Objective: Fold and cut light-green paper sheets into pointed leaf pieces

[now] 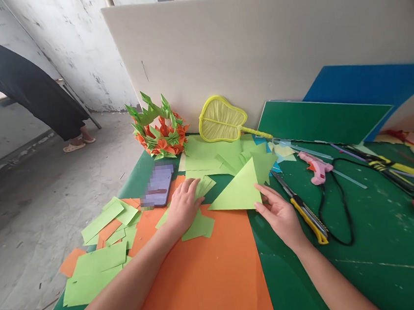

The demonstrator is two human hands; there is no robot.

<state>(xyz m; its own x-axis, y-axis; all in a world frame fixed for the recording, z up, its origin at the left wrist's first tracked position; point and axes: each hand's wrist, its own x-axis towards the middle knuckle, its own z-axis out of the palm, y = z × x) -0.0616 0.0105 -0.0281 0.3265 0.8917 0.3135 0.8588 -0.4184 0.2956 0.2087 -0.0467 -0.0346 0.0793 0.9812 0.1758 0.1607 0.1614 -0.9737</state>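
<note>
And here I have the right hand at work, thumb and fingers clamped on the right edge of a light green paper triangle, which sits over the far right part of the big orange sheet. Over on its left, my view gives me the left hand, palm down on the green paper slips, fingers close together and bent; whether they grip anything, I can't tell. A phone lies just beyond that hand, to its left, and more cut green pieces spread along the left edge of the green table. Far side now: I see an orange-and-green folded-paper ornament, with a yellow fan to its right. Just right of the right hand lies a yellow-handled cutter, a pink glue gun beyond it. Far left, a person in dark clothing bends forward.
</note>
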